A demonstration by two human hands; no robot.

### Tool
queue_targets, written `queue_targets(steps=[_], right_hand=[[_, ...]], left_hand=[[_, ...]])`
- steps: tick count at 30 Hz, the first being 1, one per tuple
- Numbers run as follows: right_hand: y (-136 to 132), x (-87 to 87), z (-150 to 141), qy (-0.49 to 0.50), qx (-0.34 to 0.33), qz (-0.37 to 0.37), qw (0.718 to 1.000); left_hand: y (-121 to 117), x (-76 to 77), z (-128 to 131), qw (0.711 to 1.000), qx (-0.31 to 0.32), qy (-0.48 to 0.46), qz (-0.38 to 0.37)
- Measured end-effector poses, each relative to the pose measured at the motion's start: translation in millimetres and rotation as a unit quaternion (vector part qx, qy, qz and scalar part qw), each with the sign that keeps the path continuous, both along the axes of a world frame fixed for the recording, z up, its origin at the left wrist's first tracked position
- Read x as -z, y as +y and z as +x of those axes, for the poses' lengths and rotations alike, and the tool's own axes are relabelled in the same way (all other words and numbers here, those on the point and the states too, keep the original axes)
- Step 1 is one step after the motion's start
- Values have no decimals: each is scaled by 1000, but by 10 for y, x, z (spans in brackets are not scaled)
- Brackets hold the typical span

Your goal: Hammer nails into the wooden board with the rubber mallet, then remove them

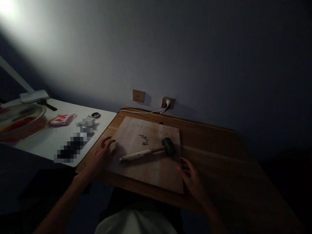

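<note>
A square, pale wooden board (151, 172) lies on the brown wooden table in front of me. Across it rests a mallet with a dark head (169, 146) and a light-wrapped handle (136, 155) pointing left. Several small metal nails or screws (144, 139) lie loose behind the handle; which kind I cannot tell. My left hand (103, 156) is at the board's left edge, its fingers apart and slightly curled, holding nothing. At the right edge, my right hand (191, 177) has its fingers spread beside the board and holds nothing. Neither hand touches the mallet.
A white table (51, 143) adjoins on the left, bearing a large round tub (26, 123), a red-and-white packet (63, 119), crumpled plastic (87, 123) and a lamp base (34, 96). Behind the wooden table (214, 156), a plug (168, 102) with cables sits in a wall socket.
</note>
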State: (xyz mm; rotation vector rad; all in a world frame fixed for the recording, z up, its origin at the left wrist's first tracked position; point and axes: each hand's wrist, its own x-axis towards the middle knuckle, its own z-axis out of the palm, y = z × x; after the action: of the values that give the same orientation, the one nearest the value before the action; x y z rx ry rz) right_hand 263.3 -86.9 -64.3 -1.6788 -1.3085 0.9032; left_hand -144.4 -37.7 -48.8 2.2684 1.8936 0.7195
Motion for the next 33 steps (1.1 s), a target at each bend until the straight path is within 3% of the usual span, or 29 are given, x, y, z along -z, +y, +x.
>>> queue_targets(steps=[6, 10, 15, 22, 27, 33], right_hand=[[134, -22, -302, 152, -104, 29, 982], [137, 6, -413, 168, -137, 62, 974], [72, -7, -387, -25, -134, 131, 982], [-56, 53, -408, -217, -158, 155, 951], [-76, 144, -207, -298, -100, 180, 932], [-170, 254, 311, -344, -10, 222, 912]], left_hand=[[225, -25, -243, 993, -86, 79, -19], [277, -23, -336, 990, -105, 98, 7], [247, -3, -305, 990, -123, 68, 24], [190, -3, -173, 989, -134, 61, 13], [57, -20, 20, 993, -104, 62, -5], [-184, 4, 529, 997, 1, 77, 22]])
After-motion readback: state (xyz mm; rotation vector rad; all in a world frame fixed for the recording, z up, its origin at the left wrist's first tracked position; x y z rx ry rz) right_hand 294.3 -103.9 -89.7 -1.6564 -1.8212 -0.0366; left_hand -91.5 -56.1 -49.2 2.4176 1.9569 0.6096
